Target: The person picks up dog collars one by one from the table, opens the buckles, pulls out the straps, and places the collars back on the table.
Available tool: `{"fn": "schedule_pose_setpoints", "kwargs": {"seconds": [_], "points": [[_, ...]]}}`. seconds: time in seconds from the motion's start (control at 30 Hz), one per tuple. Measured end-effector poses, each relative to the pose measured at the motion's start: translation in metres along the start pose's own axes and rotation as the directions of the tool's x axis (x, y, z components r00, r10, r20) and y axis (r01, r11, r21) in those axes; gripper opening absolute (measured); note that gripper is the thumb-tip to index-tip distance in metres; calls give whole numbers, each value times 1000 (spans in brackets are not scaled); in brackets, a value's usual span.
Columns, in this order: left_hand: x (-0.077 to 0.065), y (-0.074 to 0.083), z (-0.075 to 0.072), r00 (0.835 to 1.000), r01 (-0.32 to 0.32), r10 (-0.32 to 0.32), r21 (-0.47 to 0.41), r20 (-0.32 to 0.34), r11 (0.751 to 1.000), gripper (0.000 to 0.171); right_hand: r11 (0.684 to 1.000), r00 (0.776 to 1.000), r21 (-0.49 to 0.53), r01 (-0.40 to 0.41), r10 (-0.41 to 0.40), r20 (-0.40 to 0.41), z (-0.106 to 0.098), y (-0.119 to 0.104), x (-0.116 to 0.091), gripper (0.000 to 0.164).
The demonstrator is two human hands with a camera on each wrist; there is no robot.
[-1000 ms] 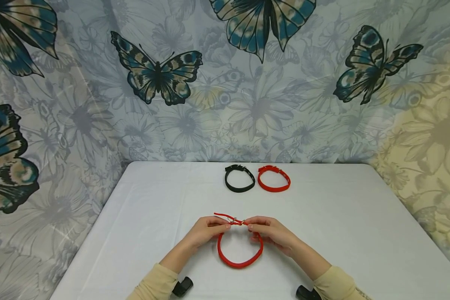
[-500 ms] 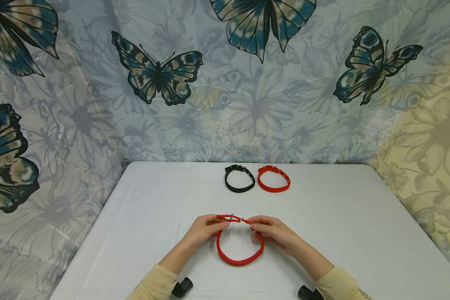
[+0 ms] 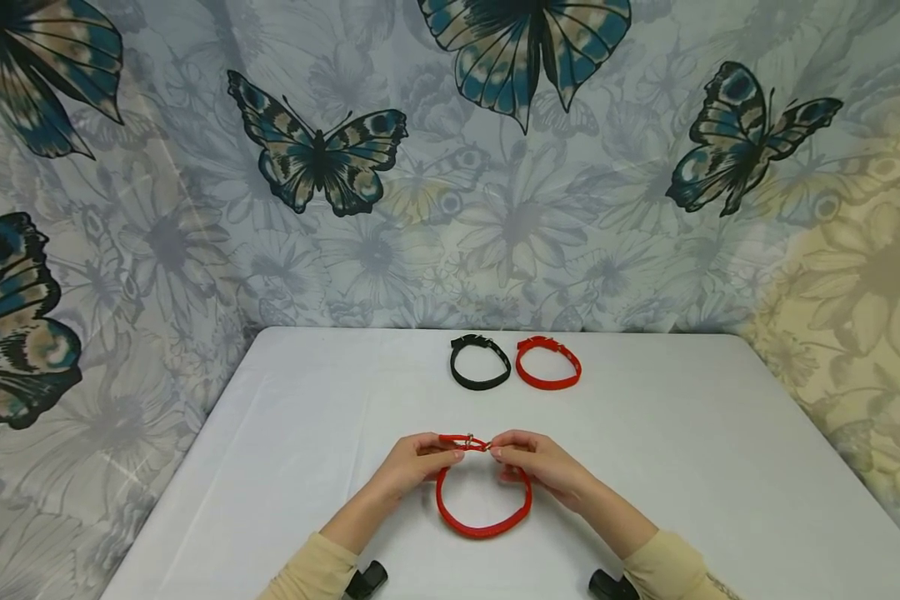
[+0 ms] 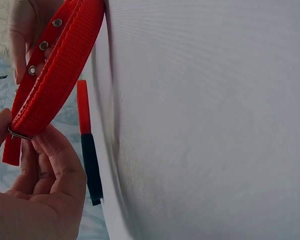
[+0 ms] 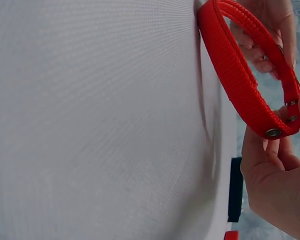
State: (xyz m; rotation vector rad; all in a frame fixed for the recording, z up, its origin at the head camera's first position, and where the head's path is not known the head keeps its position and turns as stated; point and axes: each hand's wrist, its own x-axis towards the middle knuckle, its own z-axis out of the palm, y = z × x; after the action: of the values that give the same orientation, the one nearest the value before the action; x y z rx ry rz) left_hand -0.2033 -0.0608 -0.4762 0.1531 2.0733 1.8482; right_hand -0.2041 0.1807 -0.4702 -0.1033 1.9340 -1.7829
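A red webbing collar (image 3: pixel 483 532) forms a loop just over the white table, held between both hands at its far side. My left hand (image 3: pixel 420 458) pinches the strap by the metal buckle (image 4: pixel 20 134), and a short strap end pokes out past the buckle in the left wrist view. Opposite it, my right hand (image 3: pixel 546 468) grips the strap between thumb and fingers, near a metal eyelet (image 5: pixel 273 132). More eyelets line the inner strap in the left wrist view. How far the strap runs through the buckle is partly hidden by fingers.
A black collar (image 3: pixel 480 384) and a second red collar (image 3: pixel 548 384) lie side by side, fastened in loops, near the back of the white table (image 3: pixel 330 392). Behind stands a butterfly-patterned cloth (image 3: pixel 495 233). Black wrist cameras (image 3: pixel 367 579) show below both sleeves.
The free strap end, which stuck out to the left a second ago, is now drawn in against the left fingers. The right hand shifted slightly right, then back toward the buckle.
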Motion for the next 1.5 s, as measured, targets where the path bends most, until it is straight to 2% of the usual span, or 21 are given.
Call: {"fn": "schedule_pose_setpoints", "kwargs": {"seconds": [0.43,0.67,0.83,1.17,1.5], "points": [[0,-3,-3,999,12,-13,-33,-34,999,27,1000,1000,7,-14,14,-15,-3,3,-2,40],[-1,-4,-3,999,7,-9,-40,-44,999,27,1000,1000,11,-9,9,11,-4,-1,-6,40],[-2,-1,-2,999,15,-16,-31,-35,999,30,1000,1000,-23,-4,4,-11,-1,-4,-5,44],[-1,0,2,1000,-30,30,-24,-7,999,25,998,999,-63,32,-35,-42,3,-4,1,38],[-3,0,-2,999,-2,1,-29,-38,1000,29,998,998,-42,51,-53,-25,-1,-2,-1,40]]}}
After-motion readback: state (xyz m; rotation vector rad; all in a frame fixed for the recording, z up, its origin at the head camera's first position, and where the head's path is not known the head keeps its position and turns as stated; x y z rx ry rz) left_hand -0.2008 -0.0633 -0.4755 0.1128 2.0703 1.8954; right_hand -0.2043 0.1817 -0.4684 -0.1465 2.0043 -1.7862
